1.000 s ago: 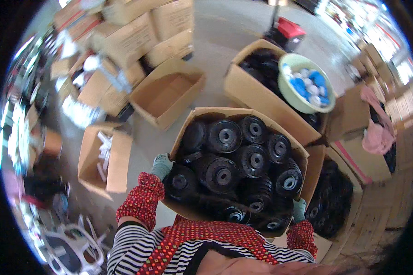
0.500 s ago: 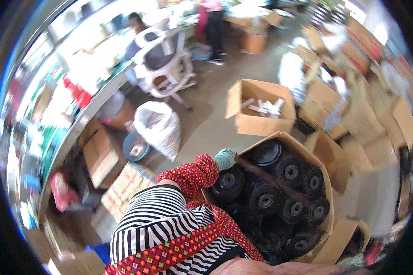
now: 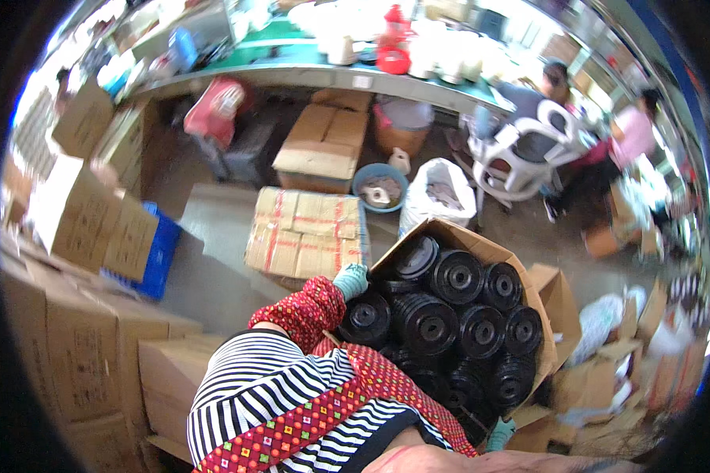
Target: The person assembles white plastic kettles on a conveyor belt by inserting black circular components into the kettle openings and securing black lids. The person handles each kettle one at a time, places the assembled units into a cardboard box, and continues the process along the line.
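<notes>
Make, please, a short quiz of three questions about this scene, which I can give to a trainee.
1. What fills the open carton whose rim the left hand grips?
2. True or false: in the picture, the white sack stands to the left of the basin.
3. Which colour is the glove on the left hand? A) black B) pale green C) orange

Key:
1. Black round discs.
2. False; the white sack stands to the right of the blue basin.
3. B.
</notes>
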Tool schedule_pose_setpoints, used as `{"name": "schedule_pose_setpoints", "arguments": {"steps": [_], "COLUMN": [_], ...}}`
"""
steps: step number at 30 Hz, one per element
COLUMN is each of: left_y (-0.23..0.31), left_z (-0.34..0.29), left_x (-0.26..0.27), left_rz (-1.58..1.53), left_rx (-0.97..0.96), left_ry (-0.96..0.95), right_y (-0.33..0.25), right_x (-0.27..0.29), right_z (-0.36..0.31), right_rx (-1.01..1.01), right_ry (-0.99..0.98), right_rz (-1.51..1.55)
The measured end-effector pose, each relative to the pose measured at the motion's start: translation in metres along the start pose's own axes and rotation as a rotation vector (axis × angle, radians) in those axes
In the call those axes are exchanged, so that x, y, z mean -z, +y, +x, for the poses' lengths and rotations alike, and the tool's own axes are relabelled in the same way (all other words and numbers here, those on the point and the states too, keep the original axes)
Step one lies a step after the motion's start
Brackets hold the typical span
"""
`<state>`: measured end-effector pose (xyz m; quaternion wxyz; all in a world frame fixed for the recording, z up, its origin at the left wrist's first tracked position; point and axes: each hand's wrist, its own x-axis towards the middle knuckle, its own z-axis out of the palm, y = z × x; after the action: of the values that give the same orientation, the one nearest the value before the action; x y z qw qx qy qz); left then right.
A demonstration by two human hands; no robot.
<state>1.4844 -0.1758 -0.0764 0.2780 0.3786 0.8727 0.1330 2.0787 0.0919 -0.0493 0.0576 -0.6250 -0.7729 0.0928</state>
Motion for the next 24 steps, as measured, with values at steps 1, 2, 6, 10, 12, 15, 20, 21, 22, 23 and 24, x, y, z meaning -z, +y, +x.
{"name": "schedule_pose_setpoints", "arguments": {"steps": [1,2,6,10,12,15,20,21,22,23,24], "left_y": [-0.027,-0.051,-0.109,-0.174,-0.205,-0.235,-0.282,-0.274,-0.272,-0.277,-0.288], "left_z": [-0.002,-0.004,-0.021,-0.035,-0.047,-0.051,-0.080,-0.085,-0.091,-0.092,-0.094], "left_x": [0.004,0.007,0.081,0.123,0.134,0.148,0.162,0.178,0.191,0.196,0.189], "left_rz": [-0.014,-0.023,-0.163,-0.215,-0.225,-0.215,-0.052,-0.138,-0.209,-0.169,-0.150], "left_rx": [-0.003,-0.006,0.226,0.355,0.431,0.544,0.691,0.728,0.775,0.796,0.827], "left_ry": [0.116,0.225,0.201,0.339,0.358,0.421,0.530,0.485,0.431,0.475,0.507], "right_y": [-0.022,-0.041,-0.126,-0.204,-0.276,-0.352,-0.493,-0.504,-0.519,-0.536,-0.558], "right_x": [0.002,0.004,0.002,-0.007,-0.028,-0.061,-0.125,-0.130,-0.135,-0.140,-0.140], "right_z": [0.014,0.022,0.085,0.161,0.196,0.232,0.240,0.252,0.255,0.255,0.252], "right_rx": [0.045,0.081,0.247,0.422,0.442,0.379,0.625,0.662,0.697,0.699,0.709], "right_ry": [-0.001,-0.005,-0.039,-0.038,-0.076,-0.097,-0.260,-0.232,-0.276,-0.300,-0.330], "right_rz": [-0.020,-0.045,-0.102,-0.108,-0.125,-0.216,0.065,0.034,0.097,0.131,0.141]}}
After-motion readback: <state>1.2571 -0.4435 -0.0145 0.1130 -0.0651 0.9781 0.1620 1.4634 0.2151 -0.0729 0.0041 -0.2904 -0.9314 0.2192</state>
